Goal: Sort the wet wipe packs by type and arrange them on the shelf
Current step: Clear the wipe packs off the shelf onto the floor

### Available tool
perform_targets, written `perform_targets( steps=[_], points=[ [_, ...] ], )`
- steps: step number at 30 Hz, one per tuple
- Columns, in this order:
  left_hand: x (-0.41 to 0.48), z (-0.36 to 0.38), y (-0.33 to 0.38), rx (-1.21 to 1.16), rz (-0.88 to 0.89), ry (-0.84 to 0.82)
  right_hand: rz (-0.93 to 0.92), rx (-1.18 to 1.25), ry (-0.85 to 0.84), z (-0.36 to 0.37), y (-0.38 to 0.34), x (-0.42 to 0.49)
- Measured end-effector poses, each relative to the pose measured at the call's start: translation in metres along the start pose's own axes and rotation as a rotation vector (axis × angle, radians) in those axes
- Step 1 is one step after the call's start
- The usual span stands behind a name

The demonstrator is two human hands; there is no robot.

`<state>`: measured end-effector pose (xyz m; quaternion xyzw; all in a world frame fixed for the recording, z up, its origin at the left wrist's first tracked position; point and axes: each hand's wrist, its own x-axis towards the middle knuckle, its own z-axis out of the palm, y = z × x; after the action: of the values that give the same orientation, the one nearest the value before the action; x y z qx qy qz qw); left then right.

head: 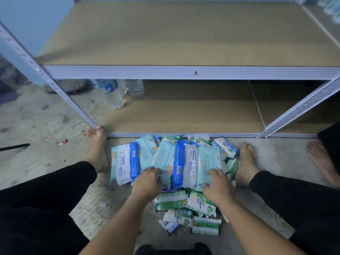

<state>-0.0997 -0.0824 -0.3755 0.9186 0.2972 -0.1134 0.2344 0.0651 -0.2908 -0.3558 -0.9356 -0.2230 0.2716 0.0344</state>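
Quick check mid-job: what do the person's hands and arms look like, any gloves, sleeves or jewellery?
Both the left hand and right hand are bare: no gloves, and no rings or bracelets show. The left forearm and right forearm are uncovered too, with no sleeve in view and no watch at either wrist. The only clothing in view is black trousers.

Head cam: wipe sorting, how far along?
Barely started. Done: only blurred packs at far right. In hand: left hand and right hand on teal packs in the mixed floor pile. Left: sorting and shelving it all; the near shelf board holds none.
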Motion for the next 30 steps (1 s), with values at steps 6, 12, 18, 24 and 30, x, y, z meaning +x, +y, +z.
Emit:
perform_targets(
  steps=[6,12,18,24,30],
  points=[
    [0.031,-0.007,-0.003,-0.118,-0.142,0.024,0.304,0.306,-0.104,-0.015,0.000,0.042],
    [0.043,0.016,0.005,-0.079,-0.185,0.035,0.425,0.380,-0.224,-0.001,-0.005,0.064],
    [0.044,0.027,0.004,0.050,-0.189,-0.053,0.434,0.310,-0.164,0.017,-0.007,0.071],
    [0.044,0.033,0.005,0.023,-0.213,-0.031,0.433,0.288,-0.140,0.021,-0.007,0.072],
    [0.048,0.018,0.011,-0.142,-0.306,-0.070,0.444,0.325,-0.107,0.005,-0.003,0.070]
  ],
)
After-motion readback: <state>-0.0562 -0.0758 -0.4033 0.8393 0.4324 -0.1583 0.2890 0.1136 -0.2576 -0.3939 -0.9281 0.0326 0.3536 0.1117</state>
